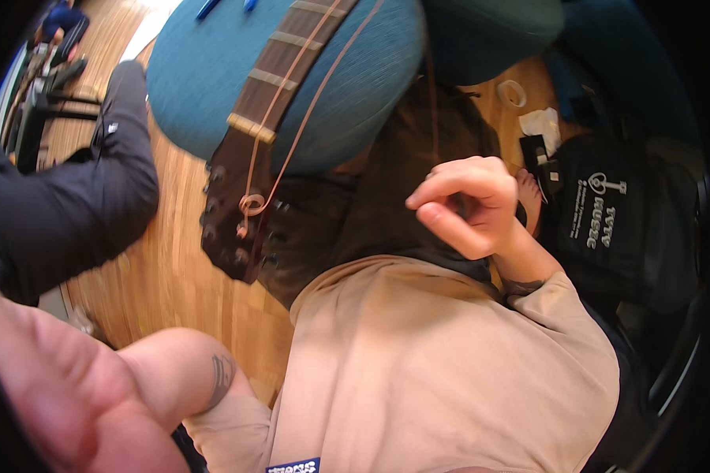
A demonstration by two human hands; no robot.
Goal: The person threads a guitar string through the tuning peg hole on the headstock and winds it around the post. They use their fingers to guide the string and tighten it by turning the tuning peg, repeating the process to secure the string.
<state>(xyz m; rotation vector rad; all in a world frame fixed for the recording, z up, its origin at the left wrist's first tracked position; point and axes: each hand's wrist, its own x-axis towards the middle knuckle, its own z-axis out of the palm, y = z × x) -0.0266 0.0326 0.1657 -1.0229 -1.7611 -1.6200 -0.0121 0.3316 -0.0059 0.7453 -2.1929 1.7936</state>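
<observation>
A guitar neck (272,94) lies across a round blue cushioned seat (189,71), its dark headstock (233,213) pointing toward me. Along the fretboard runs a copper-coloured guitar string (312,110), with a small coil near the tuning posts and a long loose length rising out of the top. A thin strand comes back down to my right hand (477,201), whose fingers are curled with thumb and forefinger close together; it appears to hold that string. My left hand (63,386) is raised close at the lower left, blurred, its fingers hidden.
Another person's dark-trousered leg (79,197) is at the left. A black printed bag (607,221) lies at the right, near a white tissue (539,126) and a tape-like ring (511,94) on the wooden floor (177,284). Blue tool handles (207,9) rest on the seat.
</observation>
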